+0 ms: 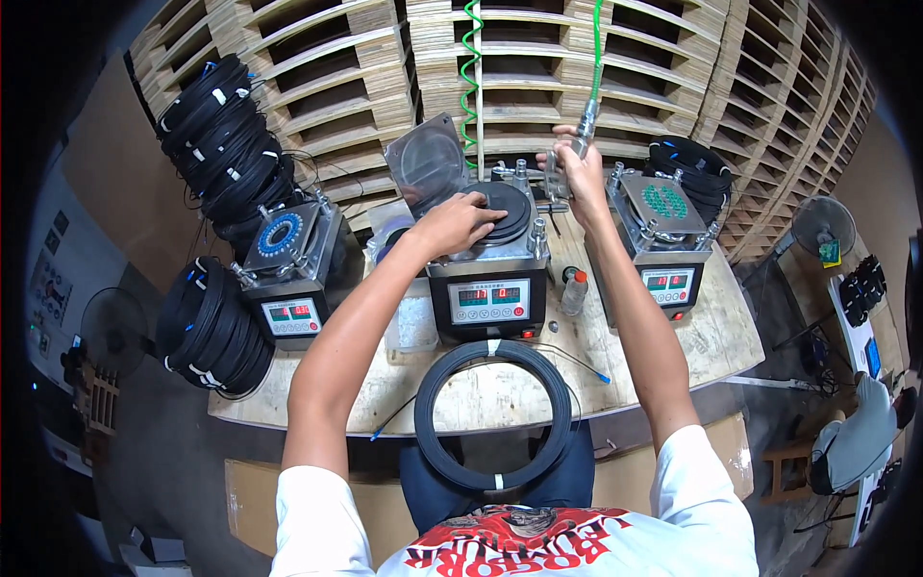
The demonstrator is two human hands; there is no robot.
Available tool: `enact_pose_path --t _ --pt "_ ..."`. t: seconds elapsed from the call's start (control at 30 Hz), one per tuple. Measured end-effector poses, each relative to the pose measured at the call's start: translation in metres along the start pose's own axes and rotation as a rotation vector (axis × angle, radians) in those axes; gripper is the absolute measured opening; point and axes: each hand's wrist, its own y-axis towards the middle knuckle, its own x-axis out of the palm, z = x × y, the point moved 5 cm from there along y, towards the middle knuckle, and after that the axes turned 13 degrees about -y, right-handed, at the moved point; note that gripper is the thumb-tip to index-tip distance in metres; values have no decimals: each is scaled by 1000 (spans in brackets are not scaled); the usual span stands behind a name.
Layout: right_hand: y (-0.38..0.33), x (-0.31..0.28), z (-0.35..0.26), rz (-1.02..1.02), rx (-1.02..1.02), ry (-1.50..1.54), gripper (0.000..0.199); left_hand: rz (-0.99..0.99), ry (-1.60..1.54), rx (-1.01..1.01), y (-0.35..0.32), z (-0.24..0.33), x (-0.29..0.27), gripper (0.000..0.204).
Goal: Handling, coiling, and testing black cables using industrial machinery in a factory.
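Resting flat on the dark round disc atop the middle machine is the left hand, fingers spread, nothing clasped | right hand is closed around the air tool hung from a green hose | disc judged rigid, heavy, best taken by its rim | cable coil lies at the table's near edge

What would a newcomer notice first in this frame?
Three box-shaped machines with red digit displays line the wooden bench. The left hand rests on the middle one's black disc; the right hand grips an air tool on a green coiled hose. A black cable coil overhangs the near edge.
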Motion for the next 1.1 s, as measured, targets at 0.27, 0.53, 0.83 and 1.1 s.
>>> enact_pose_path --t 0.27,0.53,0.83,1.1 --pt "106 21 26 -263 -245 -496 20 59 -57 -64 14 -3 -8 26" --pt "167 59 70 -106 -118 -970 41 116 -40 -55 3 -9 -11 25" --pt "165 24 137 -179 -150 -785 40 183 -116 28 11 -6 -10 30" --pt "34 -52 126 -164 -170 -714 44 514 -357 44 2 -24 -18 35"
